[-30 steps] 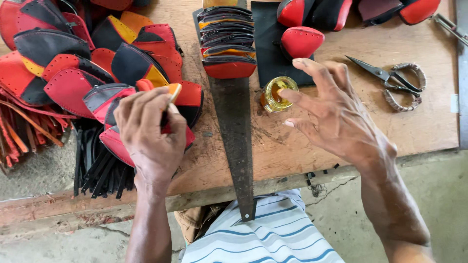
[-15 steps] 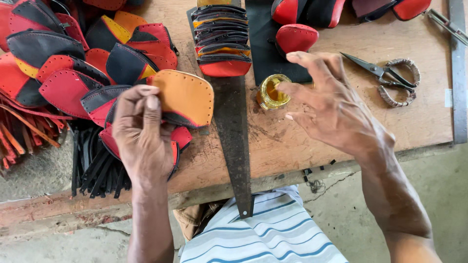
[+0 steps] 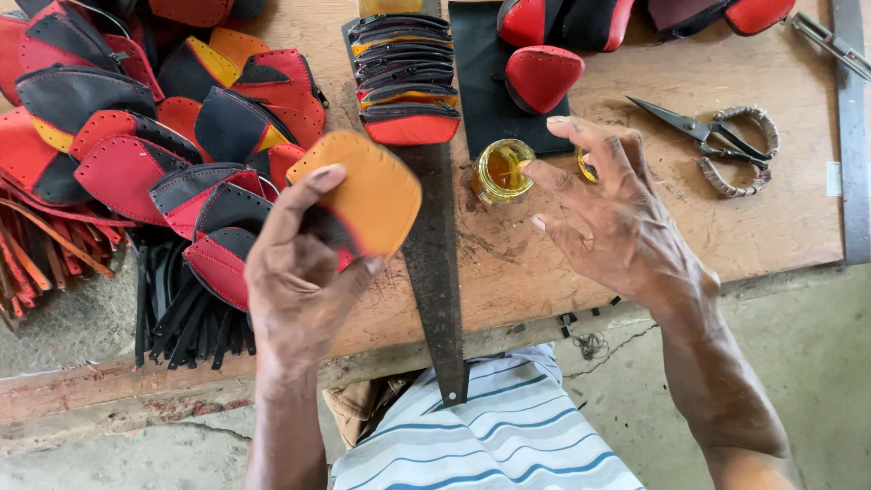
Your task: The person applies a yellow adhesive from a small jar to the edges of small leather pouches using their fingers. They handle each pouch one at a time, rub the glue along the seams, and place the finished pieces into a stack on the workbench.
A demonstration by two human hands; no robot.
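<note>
Leather piece: an orange, rounded cut piece (image 3: 367,191) with a stitched edge and a black and red underside showing at its lower edge, held tilted above the worktop's (image 3: 780,227) near-left part, beside the saw blade.
Left hand: left hand (image 3: 295,281) has its fingers (image 3: 304,195) closed on the leather piece, thumb below, forefinger along its top edge.
Right hand: right hand (image 3: 617,227) hovers with fingers (image 3: 553,174) spread wide, holding nothing, fingertips just beside the glue jar.
Glue jar: a small open glass jar (image 3: 502,170) of yellow liquid, standing near the middle of the worktop, at the corner of a black sheet (image 3: 481,100).
Saw blade: a dark, rusty blade (image 3: 435,281) running from the far edge across the near edge, with a stack of black, orange and red pieces (image 3: 404,77) lying on it.
Left side: a heap of red and black pieces (image 3: 118,136) over black strips (image 3: 181,318).
Right side: scissors (image 3: 717,136) with wrapped handles, near the far-right corner.
Surface: bare, stained wood with a worn near edge.
Room: grey concrete floor (image 3: 798,345) below.
</note>
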